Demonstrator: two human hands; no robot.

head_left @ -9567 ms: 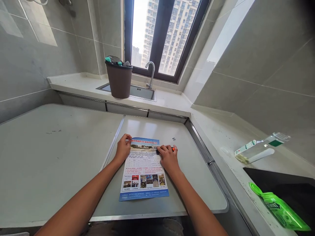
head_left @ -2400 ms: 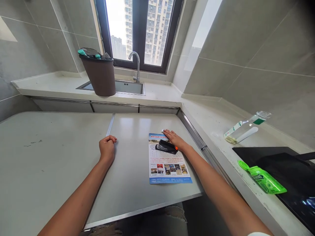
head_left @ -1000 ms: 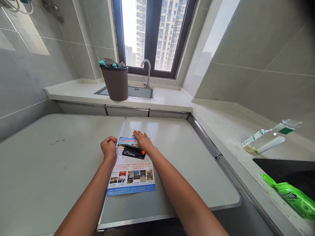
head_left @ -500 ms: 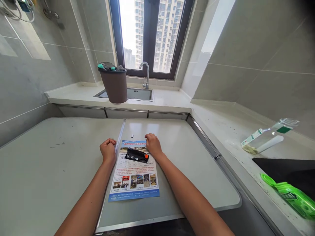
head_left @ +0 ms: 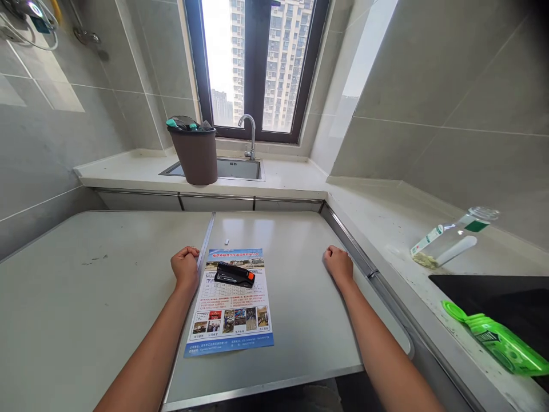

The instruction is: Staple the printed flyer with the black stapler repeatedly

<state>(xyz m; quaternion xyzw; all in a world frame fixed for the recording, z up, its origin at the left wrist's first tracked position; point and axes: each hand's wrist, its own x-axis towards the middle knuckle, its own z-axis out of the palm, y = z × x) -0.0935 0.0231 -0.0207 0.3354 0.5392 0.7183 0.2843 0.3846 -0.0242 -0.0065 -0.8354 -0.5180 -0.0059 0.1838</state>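
My left hand (head_left: 186,269) rests as a closed fist on the folding table, just left of a printed flyer (head_left: 231,337); nothing shows in it. Well to the right of the paper, my right hand (head_left: 338,264) is also curled closed on the table, with nothing visible in it. A black stapler (head_left: 234,275) with an orange tab lies across the upper part of the flyer, touched by neither hand. Just beyond the flyer's top edge is a small white piece (head_left: 226,242), too small to name.
The white table (head_left: 295,309) has a metal seam beside my left hand. Behind it, a brown bin (head_left: 195,157) stands at the sink (head_left: 240,169) under the window. On the right counter (head_left: 369,200) are a glass jar (head_left: 450,240) and a green bottle (head_left: 506,346).
My right hand has moved right, from the flyer's top right edge to the table's right side. My left hand, the stapler and the flyer keep their places; the view has shifted slightly.
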